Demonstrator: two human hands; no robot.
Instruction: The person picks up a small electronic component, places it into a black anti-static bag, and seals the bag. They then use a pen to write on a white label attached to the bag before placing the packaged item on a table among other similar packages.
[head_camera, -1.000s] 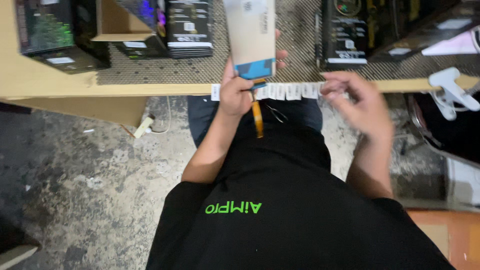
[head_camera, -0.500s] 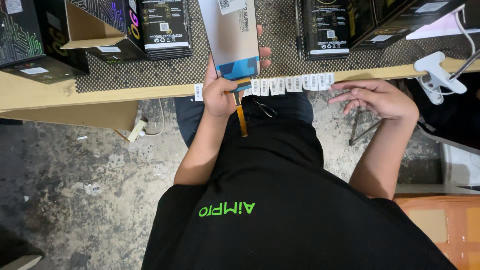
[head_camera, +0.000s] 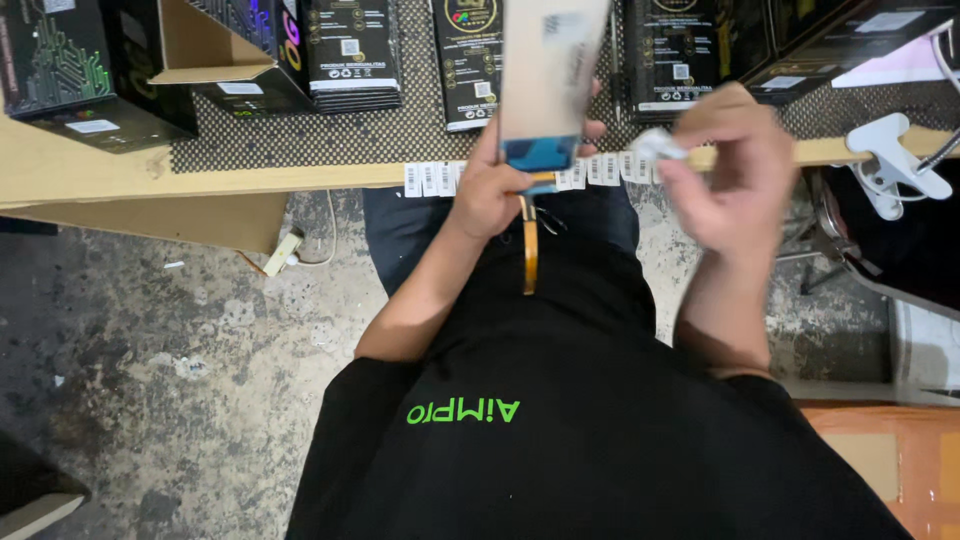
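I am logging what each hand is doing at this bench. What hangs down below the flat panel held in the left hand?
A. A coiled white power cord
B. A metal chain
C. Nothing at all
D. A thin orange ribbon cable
D. The left hand grips the flat panel at its blue lower end, and a thin orange ribbon cable hangs straight down from it over the black shirt.
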